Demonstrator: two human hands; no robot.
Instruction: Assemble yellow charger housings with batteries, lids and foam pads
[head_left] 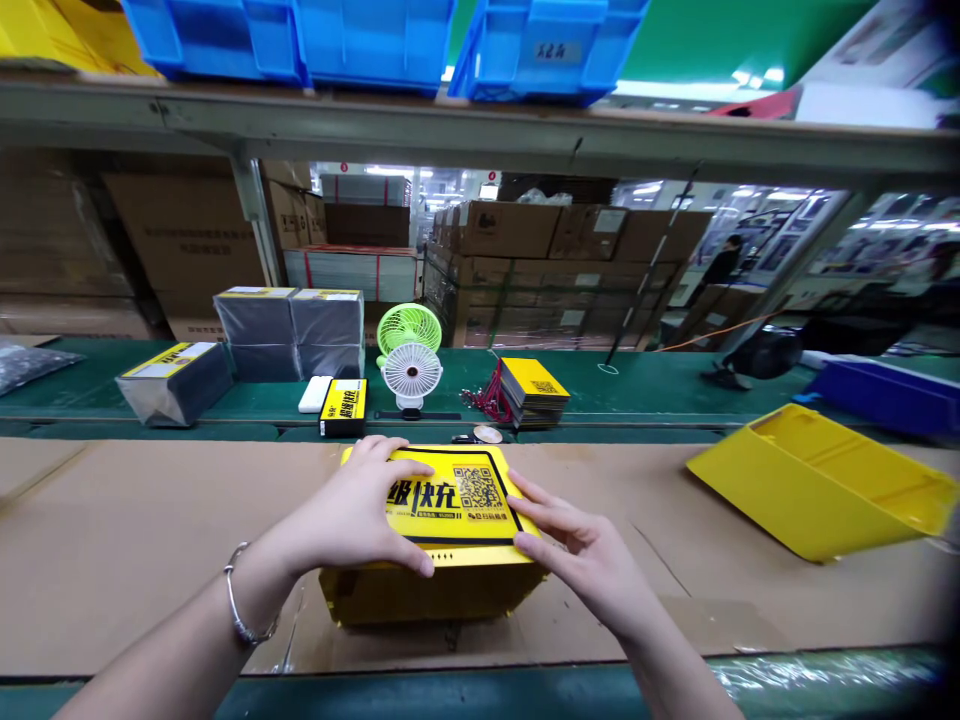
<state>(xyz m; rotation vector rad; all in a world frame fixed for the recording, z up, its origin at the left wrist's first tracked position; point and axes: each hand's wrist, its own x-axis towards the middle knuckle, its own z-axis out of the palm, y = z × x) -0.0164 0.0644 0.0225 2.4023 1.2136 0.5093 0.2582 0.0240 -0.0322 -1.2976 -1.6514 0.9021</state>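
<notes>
A yellow box-shaped case [442, 590] stands on the cardboard in front of me. On its top lies a yellow, black-bordered label [424, 515] printed with large characters and a QR code. My left hand [356, 510] rests over the label's left part, fingers spread, thumb near the front edge of the top. At the label's right edge, my right hand [574, 545] touches the case with fingers stretched out and apart, its thumb by the near right corner. The left palm hides some of the print.
A yellow bin-like shell [810, 500] lies tilted at right. Behind are a stack of yellow-topped cards [532, 390], a white fan [412, 372], a green fan [409, 325], a small yellow-black box [345, 405] and wrapped blocks [292, 330]. Blue bins [375, 40] sit on the overhead shelf.
</notes>
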